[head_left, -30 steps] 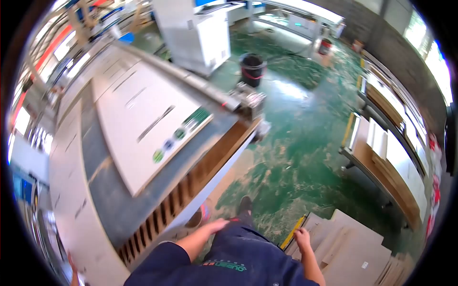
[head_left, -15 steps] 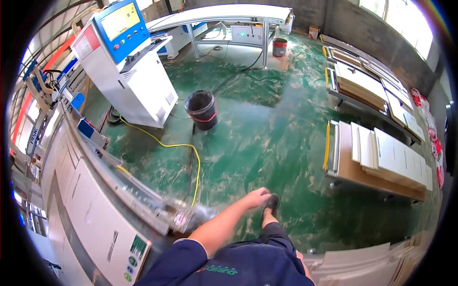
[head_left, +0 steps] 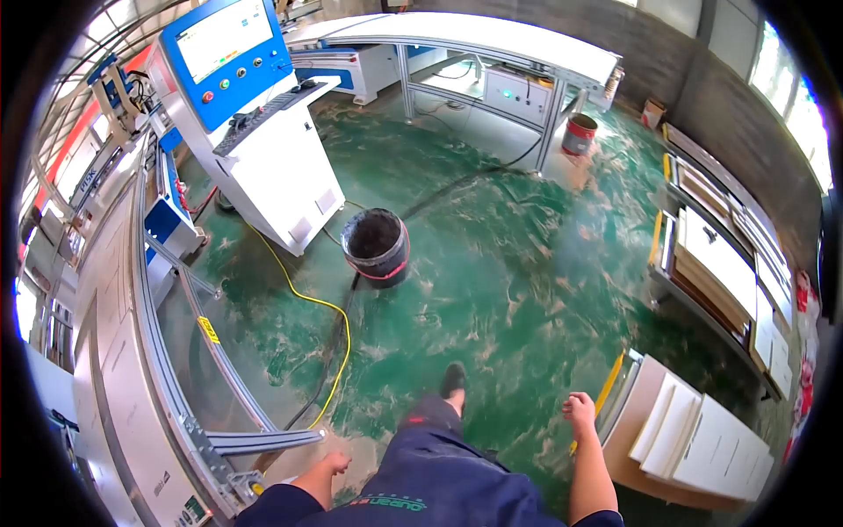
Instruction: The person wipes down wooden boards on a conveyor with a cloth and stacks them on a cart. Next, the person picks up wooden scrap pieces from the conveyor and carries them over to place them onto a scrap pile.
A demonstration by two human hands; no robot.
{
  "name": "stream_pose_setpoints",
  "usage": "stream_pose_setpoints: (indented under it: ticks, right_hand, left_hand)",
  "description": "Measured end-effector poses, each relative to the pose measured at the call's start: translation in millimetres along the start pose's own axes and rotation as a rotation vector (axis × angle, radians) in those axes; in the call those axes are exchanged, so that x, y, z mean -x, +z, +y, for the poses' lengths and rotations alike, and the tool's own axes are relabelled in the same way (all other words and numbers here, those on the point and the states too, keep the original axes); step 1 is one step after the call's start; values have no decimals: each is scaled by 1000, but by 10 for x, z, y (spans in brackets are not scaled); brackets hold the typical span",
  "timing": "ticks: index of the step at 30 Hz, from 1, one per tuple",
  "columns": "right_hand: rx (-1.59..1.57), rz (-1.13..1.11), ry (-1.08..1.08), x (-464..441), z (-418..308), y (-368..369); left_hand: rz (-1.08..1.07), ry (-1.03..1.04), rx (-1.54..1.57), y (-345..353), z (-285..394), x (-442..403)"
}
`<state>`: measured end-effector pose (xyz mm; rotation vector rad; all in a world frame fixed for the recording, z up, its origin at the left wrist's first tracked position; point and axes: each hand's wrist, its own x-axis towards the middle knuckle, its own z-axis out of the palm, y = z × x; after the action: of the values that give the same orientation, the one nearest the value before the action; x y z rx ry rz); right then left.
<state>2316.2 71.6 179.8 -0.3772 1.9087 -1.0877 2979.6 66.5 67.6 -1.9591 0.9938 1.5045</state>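
Observation:
Low in the view, my left hand [head_left: 335,462] hangs beside my body, near the end of a metal frame rail [head_left: 263,442]. Its fingers are small and partly hidden, so their pose is unclear. My right hand [head_left: 579,409] is raised at the right, its fingers curled with nothing visible in them. It is close to the yellow edge [head_left: 609,383] of a cart stacked with boards [head_left: 702,439], apart from it. A foot in a dark shoe [head_left: 453,379] shows ahead on the green floor [head_left: 492,325].
A white and blue control cabinet [head_left: 272,167] stands upper left. Beside it is a black bucket [head_left: 376,246]. A yellow cable [head_left: 307,299] crosses the floor. Farther back are a long table [head_left: 474,33] and a red bucket [head_left: 580,134]. More board carts [head_left: 716,255] line the right.
The view has moved forward past the board-covered machine table, which is now at the left edge. The cabinet and black bucket are nearer. My left hand has dropped back; my right hand is visible again.

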Motion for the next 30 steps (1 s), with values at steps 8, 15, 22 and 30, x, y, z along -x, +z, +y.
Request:
stream_pose_setpoints:
  ticks: [8, 15, 22, 30]
  right_hand:
    - [433, -58, 173, -901, -88, 130]
    - [55, 271, 448, -1264, -455, -268]
    - [147, 248, 380, -2400, -640, -660]
    - [155, 386, 340, -4224, -996, -2278]
  left_hand:
    - [-182, 504, -243, -860, 3819, -756]
    - [8, 942, 164, -1465, 7912, 389]
    - [-156, 1097, 159, -930, 8948, -473]
    - [-179, 500, -357, -142, 8098, -1402]
